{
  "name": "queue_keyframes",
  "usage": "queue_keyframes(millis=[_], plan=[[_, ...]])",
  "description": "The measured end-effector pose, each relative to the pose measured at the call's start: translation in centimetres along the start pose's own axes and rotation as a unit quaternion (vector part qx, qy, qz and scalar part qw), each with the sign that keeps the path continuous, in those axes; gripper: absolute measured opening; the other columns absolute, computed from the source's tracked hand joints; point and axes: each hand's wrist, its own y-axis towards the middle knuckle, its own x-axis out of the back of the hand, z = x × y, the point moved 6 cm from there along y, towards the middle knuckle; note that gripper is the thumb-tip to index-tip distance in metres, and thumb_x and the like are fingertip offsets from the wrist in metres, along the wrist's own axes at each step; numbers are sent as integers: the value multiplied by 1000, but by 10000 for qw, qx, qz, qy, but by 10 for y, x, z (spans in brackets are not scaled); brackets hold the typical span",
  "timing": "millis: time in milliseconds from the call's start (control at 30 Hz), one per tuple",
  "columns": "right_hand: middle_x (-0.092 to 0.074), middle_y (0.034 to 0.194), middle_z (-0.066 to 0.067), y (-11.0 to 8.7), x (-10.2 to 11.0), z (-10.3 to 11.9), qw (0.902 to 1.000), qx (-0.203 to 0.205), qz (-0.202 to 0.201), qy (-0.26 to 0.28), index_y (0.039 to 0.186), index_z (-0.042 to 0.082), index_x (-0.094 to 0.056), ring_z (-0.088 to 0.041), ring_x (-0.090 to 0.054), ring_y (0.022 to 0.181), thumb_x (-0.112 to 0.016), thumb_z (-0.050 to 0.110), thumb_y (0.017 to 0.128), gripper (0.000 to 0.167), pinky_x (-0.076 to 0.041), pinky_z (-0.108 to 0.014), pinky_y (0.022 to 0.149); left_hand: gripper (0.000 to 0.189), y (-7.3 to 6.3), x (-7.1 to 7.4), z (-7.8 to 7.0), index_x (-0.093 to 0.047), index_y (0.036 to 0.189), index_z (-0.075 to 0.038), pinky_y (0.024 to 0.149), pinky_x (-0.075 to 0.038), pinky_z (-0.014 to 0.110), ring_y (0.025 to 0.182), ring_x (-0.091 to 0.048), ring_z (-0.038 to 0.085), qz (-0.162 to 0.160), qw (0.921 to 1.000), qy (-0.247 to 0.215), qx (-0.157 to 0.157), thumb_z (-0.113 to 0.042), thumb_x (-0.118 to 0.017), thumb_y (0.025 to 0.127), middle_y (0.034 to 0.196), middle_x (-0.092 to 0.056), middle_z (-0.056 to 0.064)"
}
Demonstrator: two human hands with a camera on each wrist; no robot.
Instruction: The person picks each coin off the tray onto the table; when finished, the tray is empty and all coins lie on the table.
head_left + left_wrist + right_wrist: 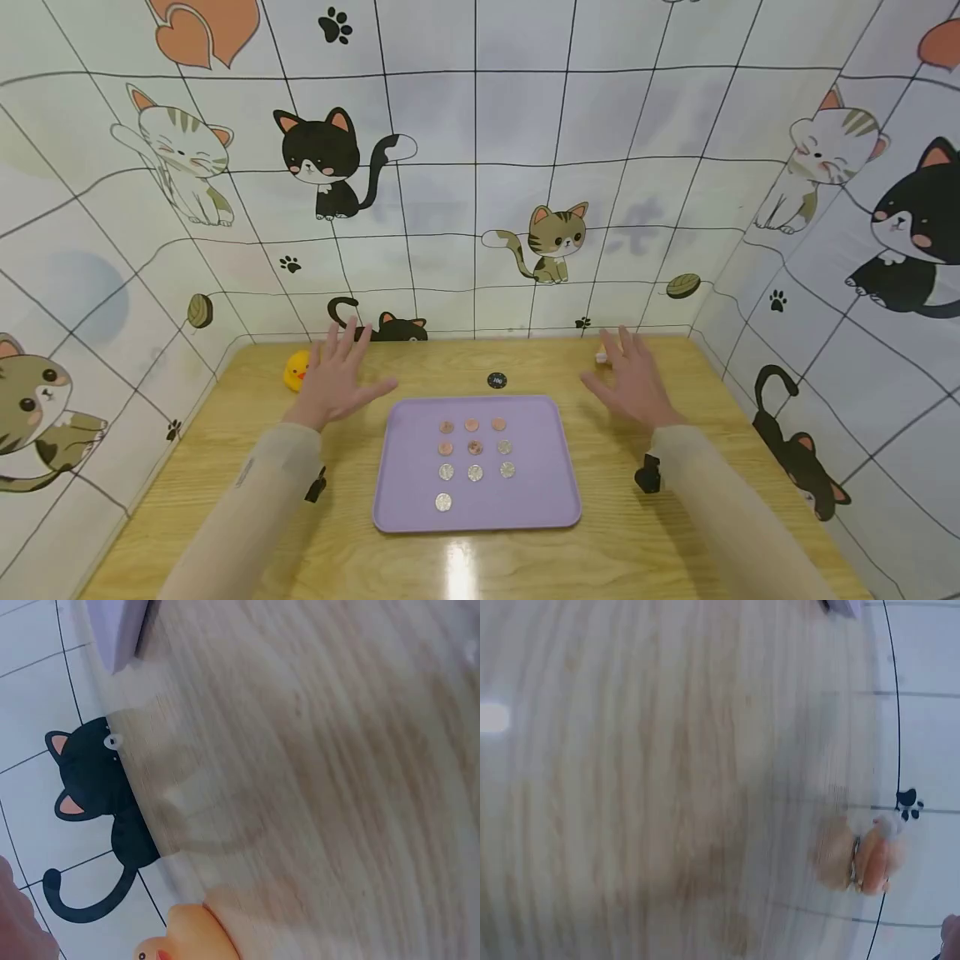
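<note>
Tray (536,504) lies flat on the tabletop (615,542), between your hands and a little nearer to you than they are. Your left hand (335,383) and your right hand (632,379) both have the fingers spread wide, and neither one holds anything. Ten coins (475,447), some copper and some silver, rest on the tray in three rows of three, with one single coin nearest to you. Duck (296,371) is just beside your left hand; if they touch, I cannot tell. Small toy (602,356) is partly hidden behind your right fingers, and chip (497,380) lies beyond the tray's far edge.

I think a careless sweep of the left hand could tip the duck, and one of the right could push the toy. A bump to the tray, or lifting it by one side, would probably make the coins slide out of their rows, because nothing fixes them.

The tray's long axis runs from left to right across you, with one long edge facing you; it has no clear front.
</note>
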Motion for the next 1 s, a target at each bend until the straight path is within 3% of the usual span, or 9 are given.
queue_keyframes(millis=[167,333,433,567,733,867,1000], plan=[[-23,170,-25,-8,-7,31,9959,808,68,410,162,7,-38,-49,-24,155,-67,52,99,83,-27,-73,120,108,-12,0,-11,-10,171,-26,124,-12,73,160,-4,48,216,9986,-461,-115,-83,-54,90,177,-3,9],[-40,164,-19,-14,-15,70,9831,1737,-4,570,156,13,-50,-42,-39,149,-74,42,97,70,-40,-66,115,104,-25,-5,-21,-19,170,-25,119,-29,73,156,-23,50,441,9949,-881,-199,-79,-58,90,175,-18,14],[-49,159,-15,-14,-21,93,9759,2084,184,624,150,16,-57,-37,-47,144,-75,42,97,62,-46,-59,113,101,-34,-10,-23,-28,168,-21,115,-35,73,152,-33,48,557,9910,-1211,-130,-76,-62,90,171,-29,16],[-61,146,-8,-14,-35,120,9649,2285,955,873,144,15,-64,-28,-58,134,-73,40,99,52,-52,-52,109,99,-46,-21,-24,-38,164,-17,114,-38,70,147,-44,45,883,9813,-1710,16,-73,-68,88,164,-43,17],[-69,131,-6,-13,-50,144,9425,2374,1930,1342,136,10,-68,-25,-65,119,-72,31,101,42,-56,-46,101,92,-57,-33,-25,-48,158,-17,114,-42,65,136,-56,40,1182,9693,-2151,161,-66,-76,85,144,-63,15],[-72,122,-6,-10,-60,151,9351,2445,2169,1372,131,8,-70,-24,-67,108,-72,25,100,36,-57,-40,93,87,-63,-39,-26,-55,153,-19,116,-41,63,135,-57,36,1243,9652,-2293,174,-63,-81,82,135,-69,8],[-72,110,-7,-5,-68,153,9353,2368,2191,1453,126,7,-72,-25,-68,99,-72,20,100,29,-58,-38,87,83,-67,-40,-25,-61,147,-14,118,-40,61,138,-55,37,1239,9643,-2342,8,-58,-85,80,142,-67,9]])
